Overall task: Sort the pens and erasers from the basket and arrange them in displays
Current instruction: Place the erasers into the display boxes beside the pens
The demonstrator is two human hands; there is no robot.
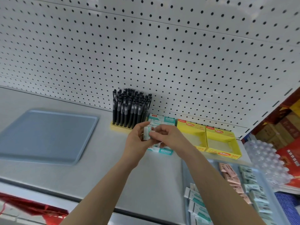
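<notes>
Head view, left hand (137, 141), right hand (168, 137) pinching eraser (146, 133), yellow box (227, 153) marked 30

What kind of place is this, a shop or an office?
Most likely a shop, probably its stationery section: a pegboard back wall, a stand full of black pens, yellow display boxes, and packs of bottled water at the right.
</notes>
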